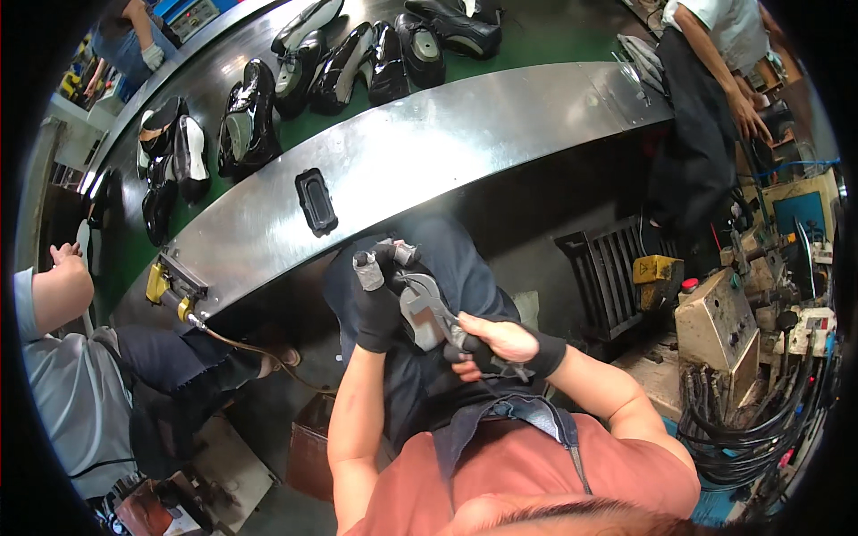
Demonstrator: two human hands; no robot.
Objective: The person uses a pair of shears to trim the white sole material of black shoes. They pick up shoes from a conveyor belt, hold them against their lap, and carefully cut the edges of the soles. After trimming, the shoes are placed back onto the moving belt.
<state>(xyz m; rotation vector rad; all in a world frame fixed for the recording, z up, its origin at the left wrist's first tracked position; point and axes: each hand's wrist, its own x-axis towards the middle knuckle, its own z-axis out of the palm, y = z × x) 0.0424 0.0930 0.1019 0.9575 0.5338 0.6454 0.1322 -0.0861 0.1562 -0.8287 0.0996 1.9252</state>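
**Inspector:** In the lap, over the dark apron [447,375], what do you have?

**Operator:** I see the left hand [377,308], in a black glove, closed around the toe end of a grey shoe [420,313] held upright above the knees. The right hand [496,344], bare with a black wrist band, is wrapped shut around the handles of pincers [451,329] whose head lies against the shoe's grey underside. I cannot tell whether the pincer tips are biting material.

**Inspector:** Beyond the hands?

**Operator:** Just past the knees I see a curved steel counter [465,134] with a black rectangular tray [316,200] lying on it. Behind that, a green conveyor belt [536,40] carries black shoes [340,67] in a row.

**Inspector:** Other persons?

**Operator:** A seated person in a grey shirt [63,393] at left, and one standing [706,89] at far right beside machinery [724,330].
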